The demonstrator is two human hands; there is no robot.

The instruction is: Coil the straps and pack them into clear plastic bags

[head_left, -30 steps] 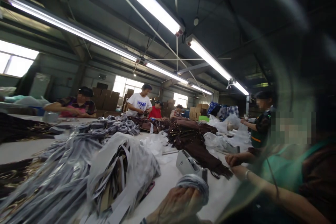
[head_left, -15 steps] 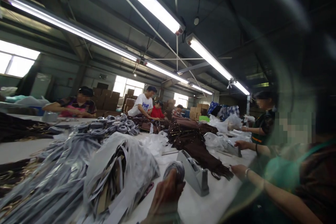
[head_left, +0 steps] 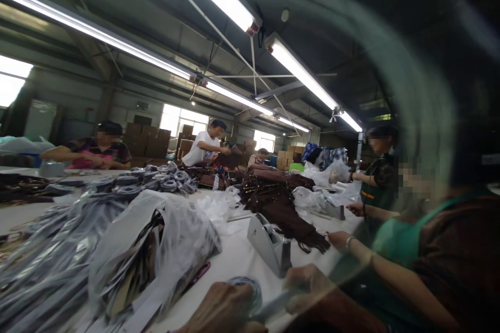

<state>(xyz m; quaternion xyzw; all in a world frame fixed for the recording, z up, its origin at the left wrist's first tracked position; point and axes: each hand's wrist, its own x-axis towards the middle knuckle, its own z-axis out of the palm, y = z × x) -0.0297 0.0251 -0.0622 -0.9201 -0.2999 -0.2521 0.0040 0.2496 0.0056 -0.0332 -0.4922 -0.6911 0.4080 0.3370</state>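
Grip matters most with the grey coiled strap roll (head_left: 247, 291): the left hand (head_left: 219, 308) is curled around it low at the near edge of the white tabletop (head_left: 234, 255), and the right hand (head_left: 308, 287) sits just beside it, pinching what looks like the strap's loose pale end (head_left: 273, 306), though blur makes that uncertain. So the two hands are close together, both busy with the same roll.

To do this well, I judge the left hand should keep the coil tight so the turns do not spring loose, while the right keeps the tail flat and untwisted. A grey tape dispenser (head_left: 269, 244) stands just beyond the hands, within easy reach. A clear plastic bag of grey straps (head_left: 156, 250) lies to the left, and a co-worker's forearm (head_left: 371, 265) rests to the right; elbows need to stay in.
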